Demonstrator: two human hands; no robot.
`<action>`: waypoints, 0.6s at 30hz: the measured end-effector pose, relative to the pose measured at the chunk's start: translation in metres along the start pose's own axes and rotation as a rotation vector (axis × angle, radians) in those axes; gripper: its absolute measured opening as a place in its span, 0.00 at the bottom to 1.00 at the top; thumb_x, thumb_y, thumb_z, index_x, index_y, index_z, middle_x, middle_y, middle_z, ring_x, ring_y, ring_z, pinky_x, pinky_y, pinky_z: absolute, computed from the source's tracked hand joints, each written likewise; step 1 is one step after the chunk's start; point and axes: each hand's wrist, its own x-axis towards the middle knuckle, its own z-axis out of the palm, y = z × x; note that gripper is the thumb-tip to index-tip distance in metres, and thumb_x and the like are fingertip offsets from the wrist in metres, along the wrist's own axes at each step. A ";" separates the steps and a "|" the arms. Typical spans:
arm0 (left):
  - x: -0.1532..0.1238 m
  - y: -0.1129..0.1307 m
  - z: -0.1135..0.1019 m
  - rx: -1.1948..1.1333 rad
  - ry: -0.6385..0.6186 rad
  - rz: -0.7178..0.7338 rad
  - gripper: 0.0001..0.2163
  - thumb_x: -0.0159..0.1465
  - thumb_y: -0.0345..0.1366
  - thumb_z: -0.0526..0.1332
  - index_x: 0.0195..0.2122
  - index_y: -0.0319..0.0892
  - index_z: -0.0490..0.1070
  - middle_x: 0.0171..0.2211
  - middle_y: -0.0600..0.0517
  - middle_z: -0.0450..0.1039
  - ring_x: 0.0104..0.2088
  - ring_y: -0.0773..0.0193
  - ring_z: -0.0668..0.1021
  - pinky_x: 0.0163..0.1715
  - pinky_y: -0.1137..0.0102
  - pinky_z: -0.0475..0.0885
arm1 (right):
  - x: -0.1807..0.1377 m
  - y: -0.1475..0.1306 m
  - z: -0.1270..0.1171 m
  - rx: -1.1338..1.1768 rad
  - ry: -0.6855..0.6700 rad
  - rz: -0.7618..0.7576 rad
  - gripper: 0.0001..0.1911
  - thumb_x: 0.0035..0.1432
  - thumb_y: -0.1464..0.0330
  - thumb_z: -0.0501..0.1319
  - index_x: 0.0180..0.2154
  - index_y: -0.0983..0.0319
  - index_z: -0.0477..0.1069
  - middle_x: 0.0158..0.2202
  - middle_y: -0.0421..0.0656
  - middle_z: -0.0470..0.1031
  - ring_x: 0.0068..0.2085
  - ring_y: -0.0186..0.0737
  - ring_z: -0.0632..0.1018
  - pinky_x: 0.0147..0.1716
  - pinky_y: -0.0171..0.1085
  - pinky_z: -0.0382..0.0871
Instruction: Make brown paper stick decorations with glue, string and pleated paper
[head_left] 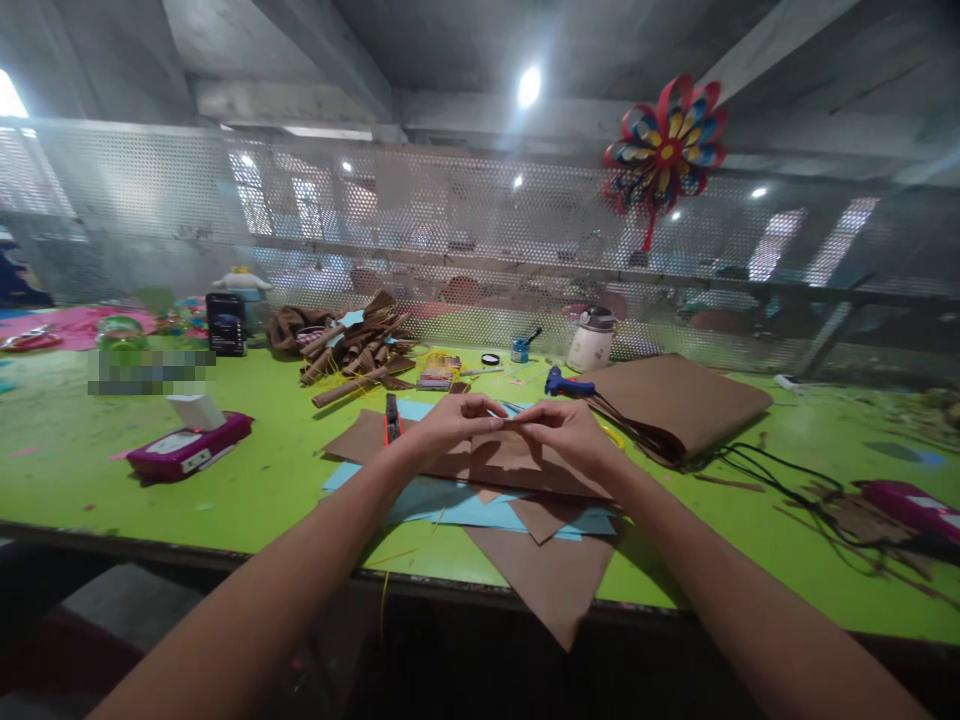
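Note:
Both hands pinch the upper edge of a brown paper sheet (499,457) above the middle of the table. My left hand (457,425) has its fingers closed on the edge, and close beside it my right hand (566,432) grips the same edge. Beneath lie light blue paper (431,502) and more brown paper (551,575), whose pointed corner hangs over the table's front edge. Orange-handled pliers (391,420) rest just left of my left hand. Partly hidden behind my right hand is a yellow ring-shaped thing (613,437).
A blue glue gun (568,384) and folded brown paper (675,395) lie at the right, near black cables (795,510). Rolled brown paper (360,350) is heaped behind. A purple power strip (191,447) sits left, a phone (226,323) stands behind it, and a bottle (591,342) stands at the back.

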 end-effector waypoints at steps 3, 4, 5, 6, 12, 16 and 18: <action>0.000 0.002 0.000 -0.025 0.015 -0.073 0.16 0.54 0.47 0.59 0.30 0.35 0.72 0.22 0.54 0.65 0.24 0.70 0.66 0.24 0.74 0.59 | -0.001 0.003 0.000 -0.070 -0.002 -0.100 0.10 0.48 0.67 0.60 0.32 0.64 0.76 0.28 0.44 0.75 0.27 0.36 0.73 0.26 0.34 0.66; 0.000 0.002 0.000 -0.022 0.010 -0.092 0.17 0.54 0.48 0.58 0.27 0.35 0.72 0.19 0.55 0.62 0.22 0.71 0.63 0.22 0.74 0.57 | -0.001 0.004 0.001 -0.088 -0.007 -0.138 0.09 0.48 0.68 0.59 0.32 0.63 0.76 0.28 0.44 0.75 0.27 0.36 0.73 0.27 0.34 0.66; 0.000 0.001 0.000 -0.004 -0.004 -0.101 0.18 0.54 0.48 0.58 0.24 0.35 0.71 0.17 0.57 0.59 0.20 0.72 0.61 0.21 0.74 0.55 | -0.001 0.006 0.001 -0.110 -0.011 -0.179 0.09 0.49 0.69 0.59 0.33 0.62 0.76 0.29 0.43 0.75 0.28 0.35 0.73 0.28 0.34 0.66; 0.000 0.000 -0.001 0.024 -0.027 -0.103 0.18 0.53 0.48 0.59 0.22 0.35 0.70 0.16 0.57 0.57 0.19 0.73 0.59 0.21 0.74 0.53 | -0.001 0.007 0.002 -0.139 -0.015 -0.219 0.09 0.50 0.69 0.59 0.33 0.62 0.76 0.29 0.43 0.75 0.28 0.35 0.73 0.29 0.34 0.66; -0.002 -0.003 -0.004 0.138 -0.168 -0.124 0.17 0.54 0.48 0.57 0.22 0.37 0.70 0.16 0.56 0.60 0.20 0.71 0.61 0.21 0.73 0.54 | -0.004 0.007 0.006 -0.315 -0.028 -0.342 0.08 0.53 0.67 0.59 0.34 0.58 0.77 0.28 0.43 0.73 0.29 0.35 0.71 0.30 0.34 0.63; -0.004 0.001 -0.004 0.272 -0.187 -0.046 0.17 0.55 0.47 0.57 0.21 0.37 0.71 0.16 0.56 0.61 0.21 0.71 0.61 0.21 0.74 0.53 | -0.006 0.005 0.007 -0.341 -0.038 -0.349 0.10 0.55 0.67 0.57 0.36 0.58 0.76 0.28 0.43 0.73 0.29 0.34 0.71 0.29 0.33 0.62; -0.004 0.003 -0.004 0.328 -0.178 -0.027 0.17 0.55 0.47 0.56 0.23 0.37 0.72 0.17 0.56 0.62 0.22 0.71 0.61 0.21 0.74 0.53 | -0.005 0.004 0.006 -0.337 -0.057 -0.348 0.09 0.55 0.67 0.57 0.36 0.58 0.76 0.28 0.43 0.73 0.29 0.34 0.71 0.29 0.33 0.62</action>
